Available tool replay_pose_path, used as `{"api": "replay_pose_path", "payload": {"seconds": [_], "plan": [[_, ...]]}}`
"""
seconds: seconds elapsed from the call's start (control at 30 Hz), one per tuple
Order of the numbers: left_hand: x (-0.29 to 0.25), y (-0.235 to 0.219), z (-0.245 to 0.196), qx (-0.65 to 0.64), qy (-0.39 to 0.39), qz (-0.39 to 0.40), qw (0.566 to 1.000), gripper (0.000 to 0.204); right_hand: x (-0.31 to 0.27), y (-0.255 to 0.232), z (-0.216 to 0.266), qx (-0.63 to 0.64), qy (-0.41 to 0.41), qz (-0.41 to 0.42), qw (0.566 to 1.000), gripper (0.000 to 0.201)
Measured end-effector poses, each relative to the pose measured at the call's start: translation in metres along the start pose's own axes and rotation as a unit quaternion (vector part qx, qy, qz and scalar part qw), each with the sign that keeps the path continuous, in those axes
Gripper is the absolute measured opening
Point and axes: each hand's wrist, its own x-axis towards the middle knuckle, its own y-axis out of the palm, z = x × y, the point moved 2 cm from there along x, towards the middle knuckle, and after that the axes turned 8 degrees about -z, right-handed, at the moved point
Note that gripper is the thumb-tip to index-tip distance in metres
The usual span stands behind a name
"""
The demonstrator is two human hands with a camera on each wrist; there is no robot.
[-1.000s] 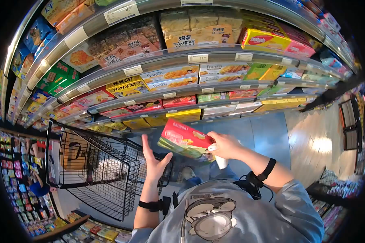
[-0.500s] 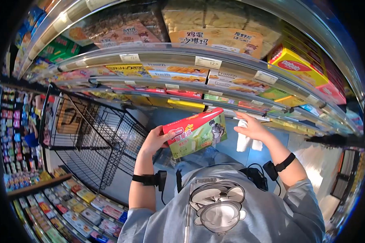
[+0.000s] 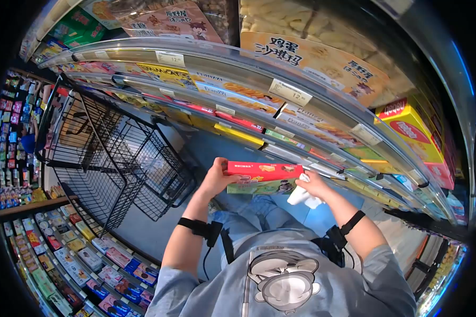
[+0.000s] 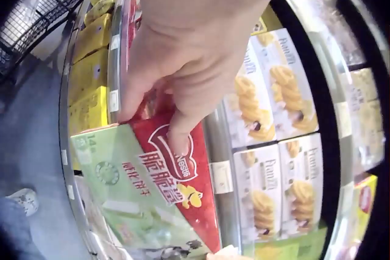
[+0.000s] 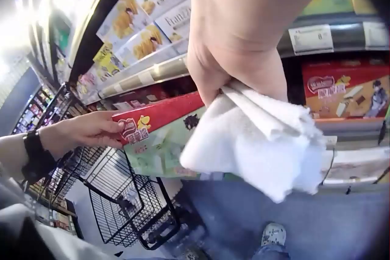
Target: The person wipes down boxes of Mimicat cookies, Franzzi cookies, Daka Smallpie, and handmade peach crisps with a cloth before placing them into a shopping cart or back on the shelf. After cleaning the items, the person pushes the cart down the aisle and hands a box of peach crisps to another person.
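A red and green Nestlé wafer box (image 3: 264,170) is held level in front of the body, its red side facing up. My left hand (image 3: 217,178) grips its left end, with thumb and fingers on opposite faces in the left wrist view. At the box's other end is my right hand (image 3: 314,185), which holds a crumpled white cloth (image 5: 262,141). In the right wrist view the cloth hangs from the fingers and covers that end of the box.
Shelves of boxed snacks curve along the front and right, with Franzzi boxes (image 4: 280,89) and a similar red box (image 5: 347,92) among them. A black wire shopping cart (image 3: 116,158) stands to the left. Behind it is a low display of packets (image 3: 69,259).
The right hand first held the box while the left was open beside it. Then the left hand took the box's left end and the right moved away. Now the right is back at the box's right end.
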Motion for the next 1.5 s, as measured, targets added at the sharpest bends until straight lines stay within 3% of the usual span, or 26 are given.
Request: {"api": "replay_pose_path", "payload": {"seconds": [0.03, 0.1, 0.13, 0.17, 0.23, 0.3, 0.37, 0.4, 0.43, 0.53, 0.63, 0.7, 0.73, 0.83, 0.93, 1.13, 1.5], "plan": [[0.014, 0.009, 0.015, 0.054, 0.066, -0.057, 0.995, 0.063, 0.005, 0.009, -0.009, -0.004, 0.002, -0.001, 1.0, 0.037], [0.035, 0.028, 0.026, 0.056, 0.098, -0.069, 0.991, 0.058, 0.013, 0.019, -0.024, 0.219, 0.138, -0.033, 0.965, 0.031], [0.045, 0.038, 0.033, 0.076, 0.11, -0.095, 0.986, 0.056, 0.019, 0.019, -0.032, 0.284, 0.181, -0.012, 0.941, 0.031], [0.055, 0.047, 0.031, 0.095, 0.121, -0.123, 0.98, 0.054, 0.025, 0.019, -0.037, 0.275, 0.183, -0.01, 0.944, 0.031], [0.073, 0.062, 0.027, 0.082, 0.092, -0.152, 0.981, 0.051, 0.034, 0.019, -0.047, 0.386, 0.191, -0.057, 0.901, 0.035], [0.097, 0.076, 0.039, 0.087, 0.144, -0.224, 0.96, 0.052, 0.042, 0.02, -0.051, 0.386, 0.192, -0.06, 0.9, 0.042], [0.113, 0.089, 0.041, 0.053, 0.15, -0.196, 0.968, 0.056, 0.047, 0.02, -0.054, 0.461, 0.165, -0.13, 0.862, 0.048], [0.118, 0.096, 0.037, 0.031, 0.185, -0.207, 0.96, 0.059, 0.053, 0.02, -0.061, 0.479, 0.155, -0.126, 0.855, 0.059], [0.122, 0.102, 0.033, 0.01, 0.219, -0.219, 0.951, 0.061, 0.058, 0.02, -0.066, 0.473, 0.156, -0.125, 0.858, 0.059], [0.128, 0.115, 0.024, -0.004, 0.196, -0.198, 0.96, 0.069, 0.061, 0.017, -0.053, 0.505, 0.138, -0.219, 0.823, 0.063], [0.143, 0.126, 0.024, 0.016, 0.203, -0.176, 0.963, 0.074, 0.069, 0.008, -0.057, 0.5, 0.143, -0.222, 0.825, 0.059], [0.15, 0.131, 0.02, -0.023, 0.187, -0.16, 0.969, 0.069, 0.078, 0.005, -0.071, 0.509, 0.154, -0.211, 0.82, 0.05], [0.156, 0.133, 0.019, -0.047, 0.142, -0.135, 0.98, 0.064, 0.082, 0.004, -0.079, 0.514, 0.155, -0.197, 0.82, 0.044], [0.163, 0.134, 0.015, -0.06, 0.134, -0.094, 0.985, 0.053, 0.086, 0.0, -0.086, 0.521, 0.151, -0.187, 0.819, 0.03], [0.163, 0.13, 0.007, -0.03, 0.148, -0.093, 0.984, 0.053, 0.092, 0.0, -0.099, 0.521, 0.163, -0.161, 0.822, 0.028], [0.163, 0.136, 0.005, -0.012, 0.139, -0.108, 0.984, 0.052, 0.085, 0.002, -0.071, 0.511, 0.165, -0.187, 0.823, 0.027], [0.169, 0.144, 0.021, -0.05, 0.185, -0.115, 0.975, 0.056, 0.085, 0.008, -0.071, 0.493, 0.108, -0.232, 0.832, 0.028]]}}
